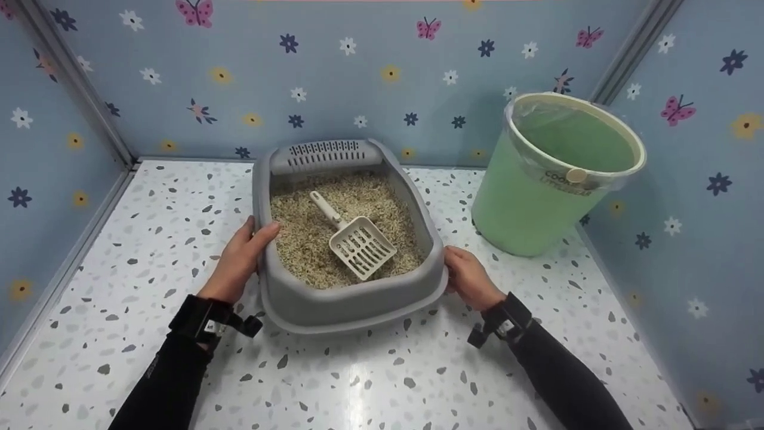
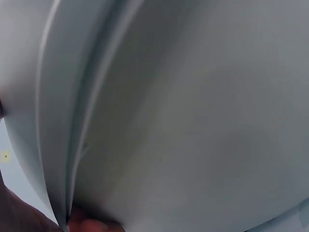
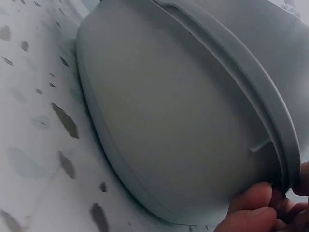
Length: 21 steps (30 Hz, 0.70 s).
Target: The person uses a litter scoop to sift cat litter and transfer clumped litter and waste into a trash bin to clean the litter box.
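Note:
A grey litter box with pale granular litter inside sits between my two hands. On the litter lies a beige slotted litter scoop, its handle pointing to the back left. My left hand grips the box's left side, thumb over the rim; its fingers show under the ledge in the left wrist view. At the front right corner, my right hand holds the box's edge, with curled fingers below the ledge in the right wrist view. Whether the base fully touches the surface, I cannot tell.
A green bin with a clear plastic liner stands at the right, near the back wall. Flower-patterned blue panels enclose the back and sides. Everything stands on a white speckled surface.

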Each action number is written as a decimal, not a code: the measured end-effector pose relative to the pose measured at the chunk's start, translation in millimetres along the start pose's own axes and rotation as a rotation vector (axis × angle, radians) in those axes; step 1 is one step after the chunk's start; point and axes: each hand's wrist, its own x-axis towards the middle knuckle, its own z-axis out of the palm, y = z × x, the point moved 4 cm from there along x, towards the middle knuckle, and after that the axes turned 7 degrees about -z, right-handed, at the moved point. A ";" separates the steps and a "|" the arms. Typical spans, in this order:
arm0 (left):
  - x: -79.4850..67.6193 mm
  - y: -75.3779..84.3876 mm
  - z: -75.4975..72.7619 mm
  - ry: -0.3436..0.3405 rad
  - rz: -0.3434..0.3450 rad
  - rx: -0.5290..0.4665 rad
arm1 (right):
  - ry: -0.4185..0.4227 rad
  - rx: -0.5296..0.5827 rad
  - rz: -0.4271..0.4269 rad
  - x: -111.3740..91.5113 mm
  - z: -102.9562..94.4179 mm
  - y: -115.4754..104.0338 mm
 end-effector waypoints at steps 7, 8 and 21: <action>1.5 -0.7 -2.8 -0.004 0.026 0.031 | -0.098 -0.723 -0.087 13.7 -13.8 -67.2; 1.5 -0.3 -3.6 0.001 0.032 0.039 | -0.092 -0.800 -0.131 18.7 -11.3 -86.0; 2.0 -2.1 -4.1 0.035 0.063 0.089 | -0.791 -1.576 -0.517 98.4 168.8 -178.0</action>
